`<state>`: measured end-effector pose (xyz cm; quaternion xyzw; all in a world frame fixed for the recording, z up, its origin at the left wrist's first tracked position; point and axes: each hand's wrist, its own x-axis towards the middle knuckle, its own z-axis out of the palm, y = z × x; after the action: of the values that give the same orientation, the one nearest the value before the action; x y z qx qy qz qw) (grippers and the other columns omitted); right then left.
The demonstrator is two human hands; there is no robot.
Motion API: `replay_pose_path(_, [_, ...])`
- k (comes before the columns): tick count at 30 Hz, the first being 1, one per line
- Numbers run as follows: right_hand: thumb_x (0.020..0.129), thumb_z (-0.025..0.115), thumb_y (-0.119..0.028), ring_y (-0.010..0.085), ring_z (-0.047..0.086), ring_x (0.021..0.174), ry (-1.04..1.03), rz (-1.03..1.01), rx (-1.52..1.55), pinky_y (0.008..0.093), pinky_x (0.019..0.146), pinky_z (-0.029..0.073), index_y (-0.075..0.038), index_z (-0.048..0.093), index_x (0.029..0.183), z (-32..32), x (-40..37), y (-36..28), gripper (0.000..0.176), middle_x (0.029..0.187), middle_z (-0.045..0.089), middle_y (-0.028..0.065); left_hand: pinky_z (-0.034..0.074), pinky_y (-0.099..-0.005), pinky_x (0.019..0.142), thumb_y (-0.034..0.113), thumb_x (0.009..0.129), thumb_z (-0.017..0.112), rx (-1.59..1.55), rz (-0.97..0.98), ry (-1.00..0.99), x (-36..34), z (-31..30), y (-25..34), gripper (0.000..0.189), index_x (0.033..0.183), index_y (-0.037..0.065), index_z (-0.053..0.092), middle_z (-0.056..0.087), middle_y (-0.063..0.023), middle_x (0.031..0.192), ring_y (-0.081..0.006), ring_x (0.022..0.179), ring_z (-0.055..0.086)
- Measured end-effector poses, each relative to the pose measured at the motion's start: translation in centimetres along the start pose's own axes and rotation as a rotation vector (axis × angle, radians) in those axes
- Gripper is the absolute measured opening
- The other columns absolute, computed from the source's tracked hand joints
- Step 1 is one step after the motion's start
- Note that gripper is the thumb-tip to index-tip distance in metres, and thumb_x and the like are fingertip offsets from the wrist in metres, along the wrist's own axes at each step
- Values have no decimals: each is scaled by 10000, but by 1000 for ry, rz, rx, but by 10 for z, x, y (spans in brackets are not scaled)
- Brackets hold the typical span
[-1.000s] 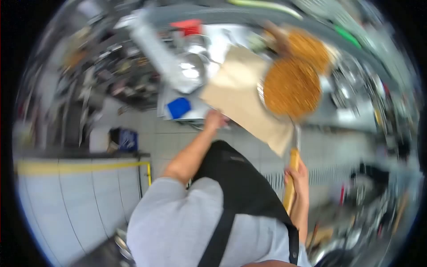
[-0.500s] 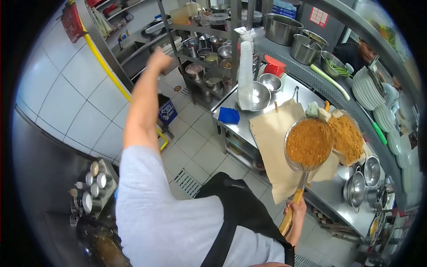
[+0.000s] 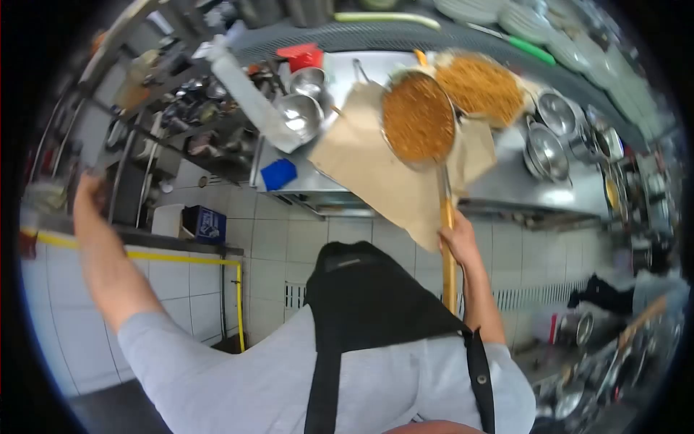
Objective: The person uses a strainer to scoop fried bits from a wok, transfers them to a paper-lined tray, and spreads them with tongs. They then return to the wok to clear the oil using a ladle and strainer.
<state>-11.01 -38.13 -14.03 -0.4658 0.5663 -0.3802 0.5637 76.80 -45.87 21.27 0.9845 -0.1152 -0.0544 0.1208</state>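
My right hand is wrapped around the wooden handle of a large round strainer. Orange-brown fried crumbs fill its bowl, which is over a sheet of brown paper on the steel table. Beside the strainer, a heap of similar golden-brown crumbs lies on paper. My left arm stretches far out to the left, where my left hand is near the shelving; its fingers are smeared by motion and I cannot make out anything in them.
Steel bowls and a blue cloth-like item are at the table's left. More colanders stand on the right. Stacked plates line the upper shelf. A yellow pipe runs along the tiled wall.
My view has turned right, so the table now lies straight ahead. My left arm has swung out to the far left of the view. My right hand still grips the strainer.
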Motion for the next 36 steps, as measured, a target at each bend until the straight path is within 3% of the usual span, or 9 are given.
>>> replay_pose_path(6, [817, 563, 43, 145, 552, 484, 49, -21, 29, 305, 457, 454, 34, 573, 1261, 9, 12, -9, 444, 675, 575, 54, 539, -432, 598, 232, 873, 690, -76, 259, 207, 50, -5, -68, 226, 930, 18, 647, 664, -132, 734, -269, 617, 627])
replay_pose_path(8, [816, 562, 49, 143, 549, 483, 50, -17, 40, 302, 457, 453, 34, 572, 1267, 7, 15, -9, 451, 676, 576, 55, 523, -389, 566, 328, 887, 692, -48, 319, -166, 56, 14, -62, 314, 947, 21, 665, 648, -109, 696, -221, 556, 597])
replay_pose_path(10, [817, 559, 49, 141, 551, 485, 47, -21, 13, 298, 460, 455, 35, 573, 1269, 5, 18, -8, 452, 679, 577, 49, 480, -362, 504, 282, 896, 676, -216, 404, -298, -53, 72, -47, 275, 1003, 30, 644, 640, -65, 790, -170, 596, 606])
replay_pose_path(12, [816, 556, 50, 139, 548, 484, 47, -45, 12, 297, 460, 453, 36, 574, 1268, 2, 24, -6, 452, 680, 578, 48, 544, -332, 642, 382, 919, 679, -319, 608, -601, -175, 148, -36, 450, 1198, 31, 635, 696, -81, 898, -166, 760, 679])
replay_pose_path(17, [817, 556, 37, 135, 547, 489, 50, -71, 48, 296, 466, 456, 36, 583, 1261, -2, 26, -11, 444, 685, 579, 44, 587, -351, 789, 449, 953, 685, -322, 562, -1365, -369, 400, -53, 531, 1272, 33, 602, 725, -126, 1120, -211, 939, 726])
replay_pose_path(19, [822, 559, 15, 136, 553, 495, 79, -72, -53, 297, 473, 461, 30, 588, 1262, -2, 25, -18, 441, 686, 575, 43, 575, -334, 791, 456, 986, 652, -449, 435, -1467, -444, 467, -47, 481, 1243, 51, 620, 723, -111, 1116, -191, 981, 707])
replay_pose_path(24, [831, 558, 12, 139, 549, 507, 75, -53, -139, 298, 493, 463, 9, 547, 1365, -4, 26, -26, 535, 686, 570, 42, 592, -360, 801, 338, 1008, 625, -842, 160, -1595, -529, 524, 0, 399, 1212, -3, 599, 714, -120, 1080, -217, 964, 705])
replay_pose_path(29, [830, 565, -18, 145, 563, 501, 106, -50, -182, 313, 485, 475, 0, 588, 1272, -7, 28, -27, 443, 690, 580, 54, 620, -357, 777, 113, 979, 556, -948, 257, -1425, -547, 539, 14, 270, 1195, -48, 564, 698, -152, 1038, -228, 880, 709])
replay_pose_path(36, [825, 582, -51, 246, 651, 626, 144, -43, -356, 379, 612, 541, -53, 473, 1497, -15, 20, -29, 681, 780, 657, 159, 632, -366, 810, 39, 959, 534, -984, 327, -1306, -546, 537, 14, 256, 1186, -80, 547, 695, -171, 1069, -244, 881, 724])
